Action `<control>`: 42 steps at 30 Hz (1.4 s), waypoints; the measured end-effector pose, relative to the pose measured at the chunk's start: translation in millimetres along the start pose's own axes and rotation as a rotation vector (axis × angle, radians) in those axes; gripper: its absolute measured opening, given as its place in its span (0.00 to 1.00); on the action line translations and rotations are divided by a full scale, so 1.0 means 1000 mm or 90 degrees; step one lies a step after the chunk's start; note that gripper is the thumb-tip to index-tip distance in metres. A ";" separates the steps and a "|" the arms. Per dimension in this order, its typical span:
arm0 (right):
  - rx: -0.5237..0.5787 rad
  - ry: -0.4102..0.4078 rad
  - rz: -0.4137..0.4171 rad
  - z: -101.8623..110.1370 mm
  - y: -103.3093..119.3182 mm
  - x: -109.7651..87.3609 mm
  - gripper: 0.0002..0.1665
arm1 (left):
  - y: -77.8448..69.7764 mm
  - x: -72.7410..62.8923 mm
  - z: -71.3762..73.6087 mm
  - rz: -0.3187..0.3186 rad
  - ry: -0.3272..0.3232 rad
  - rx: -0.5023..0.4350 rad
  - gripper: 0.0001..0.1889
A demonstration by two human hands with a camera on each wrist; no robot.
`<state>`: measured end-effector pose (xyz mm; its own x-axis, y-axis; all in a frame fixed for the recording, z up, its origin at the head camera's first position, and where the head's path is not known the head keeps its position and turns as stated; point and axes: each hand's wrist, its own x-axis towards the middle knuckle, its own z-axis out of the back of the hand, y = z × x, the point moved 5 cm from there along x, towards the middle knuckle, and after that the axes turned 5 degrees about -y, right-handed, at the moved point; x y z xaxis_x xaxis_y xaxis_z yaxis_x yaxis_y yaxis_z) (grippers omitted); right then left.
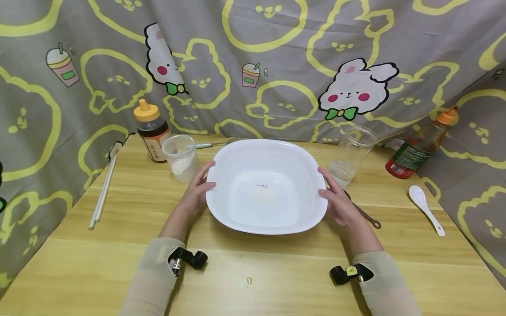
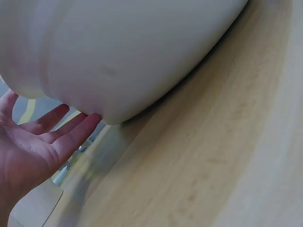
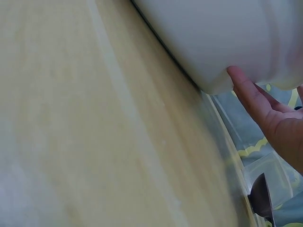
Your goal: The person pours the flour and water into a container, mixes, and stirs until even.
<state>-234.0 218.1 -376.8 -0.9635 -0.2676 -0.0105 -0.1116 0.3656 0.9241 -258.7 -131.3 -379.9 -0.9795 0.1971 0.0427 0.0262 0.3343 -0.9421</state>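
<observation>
A white rounded basin point(image 1: 272, 221) sits at the middle of the wooden table, with small dark letters and a faint cream patch on its inner floor. My left hand point(image 1: 195, 193) holds its left side, thumb up at the rim and the other fingers along the outer wall. On the opposite side my right hand point(image 1: 341, 205) grips it the same way. Fingertips of the left hand point(image 2: 38, 146) touch the lower outer wall in the left wrist view. The right wrist view has the right hand point(image 3: 274, 118) with a finger against the basin's underside curve.
Behind on the left stand a yellow-capped squeeze bottle point(image 1: 152, 136) and a jar of white powder point(image 1: 183, 166). Chopsticks point(image 1: 103, 193) lie far left. On the right are a clear cup point(image 1: 352, 156), a ladle point(image 1: 368, 216), a sauce bottle point(image 1: 415, 151) and a white spoon point(image 1: 420, 197).
</observation>
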 end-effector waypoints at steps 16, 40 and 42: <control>-0.281 -0.043 0.117 0.010 0.045 -0.014 0.36 | 0.001 -0.003 0.004 0.017 -0.012 0.014 0.32; -0.442 -0.431 0.133 0.085 0.051 0.022 0.55 | 0.002 -0.001 0.002 0.009 -0.001 -0.007 0.33; -0.446 -0.444 0.137 0.084 0.050 0.026 0.55 | 0.002 0.000 0.002 0.006 -0.002 -0.005 0.33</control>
<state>-285.0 304.1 -362.4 -0.8986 0.4050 0.1690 0.0335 -0.3207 0.9466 -258.6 -132.9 -382.9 -0.9798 0.1971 0.0326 0.0372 0.3402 -0.9396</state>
